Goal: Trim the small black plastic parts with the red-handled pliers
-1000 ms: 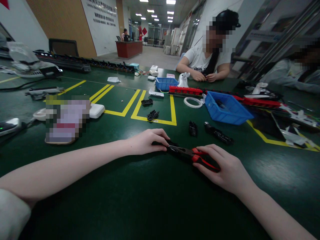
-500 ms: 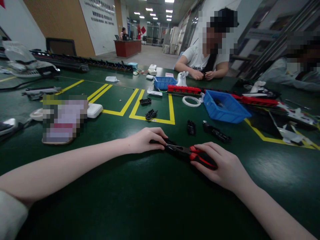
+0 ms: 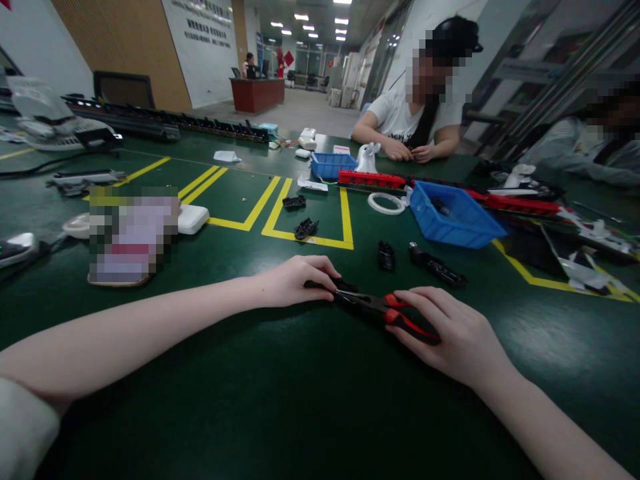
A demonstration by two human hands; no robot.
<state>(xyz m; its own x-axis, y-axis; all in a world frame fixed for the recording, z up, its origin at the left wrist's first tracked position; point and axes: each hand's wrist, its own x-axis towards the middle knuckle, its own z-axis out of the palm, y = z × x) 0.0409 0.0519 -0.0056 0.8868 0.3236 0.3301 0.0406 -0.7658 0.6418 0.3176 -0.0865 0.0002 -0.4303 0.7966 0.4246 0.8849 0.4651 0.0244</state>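
Observation:
My right hand (image 3: pixel 453 327) grips long-nose pliers (image 3: pixel 395 312) with red and black handles, their jaws pointing left. Between thumb and fingers, my left hand (image 3: pixel 305 281) pinches a small black part (image 3: pixel 345 285), mostly hidden by the fingers. The jaw tips meet this part close to my left fingertips; whether they are clamped on it I cannot tell. Beyond the pliers lie a short black piece (image 3: pixel 385 256) and a longer black piece (image 3: pixel 437 265) with a metallic end. Two black parts, one nearer (image 3: pixel 306 229) and one farther (image 3: pixel 294 202), rest inside a yellow taped outline.
A blue bin (image 3: pixel 455 223) with dark parts stands at the right, near a white ring (image 3: pixel 387 204) and a red strip (image 3: pixel 373 179). A phone (image 3: pixel 133 240) and a white box (image 3: pixel 193 219) are at the left. A person (image 3: pixel 415 120) sits across the green table.
The view has shifted slightly, so the table objects appear a little farther right. Both hands keep their hold, and the pliers stay at the black part.

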